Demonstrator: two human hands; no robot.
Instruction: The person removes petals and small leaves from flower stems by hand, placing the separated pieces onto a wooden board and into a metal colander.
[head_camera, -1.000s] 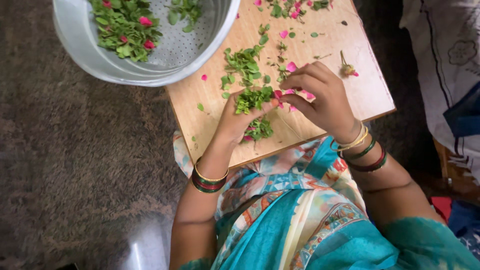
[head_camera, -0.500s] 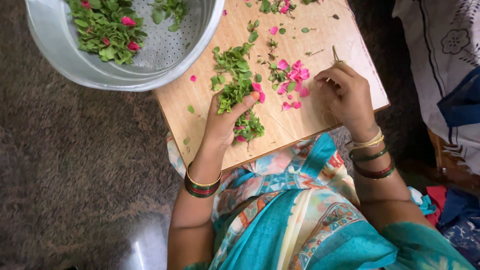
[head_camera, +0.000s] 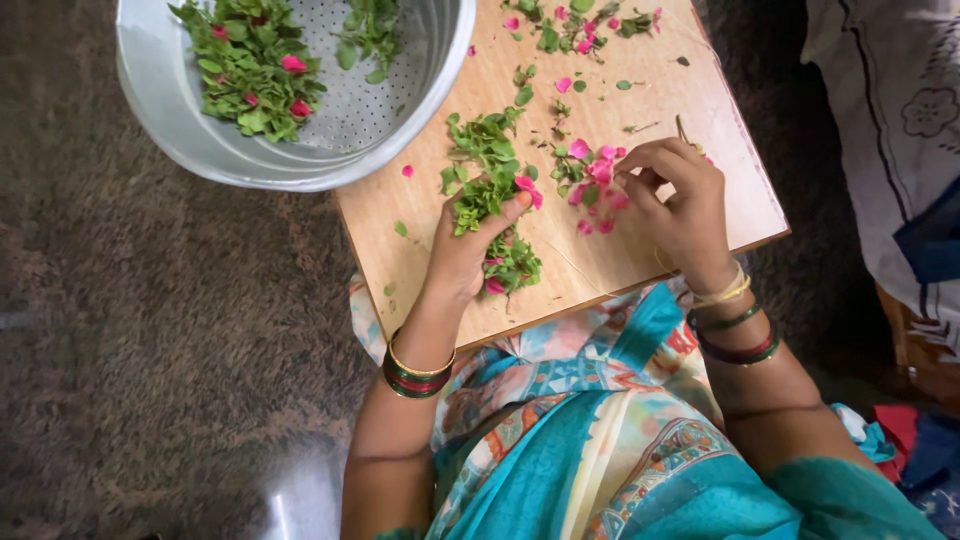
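A clump of green leaves (head_camera: 480, 195) is clamped in the left hand (head_camera: 465, 250) over the wooden board (head_camera: 660, 255). Pink petals (head_camera: 598, 178), mid-board, are pinched by the right hand (head_camera: 680, 205)'s closed fingertips. Only petals should be nipped, and the leaves gripped lightly so nothing is bruised.

Colander (head_camera: 190, 150) left of board (head_camera: 640, 250)

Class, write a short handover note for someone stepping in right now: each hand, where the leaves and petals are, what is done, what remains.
Left hand: closed on a bunch of green leaves over the wooden board.
Right hand: fingertips pinching at the pink petals on the board.
Done: a heap of leaves and petals lies in the metal colander, upper left.
Left: loose leaves and petals scattered across the board, more at its far edge.
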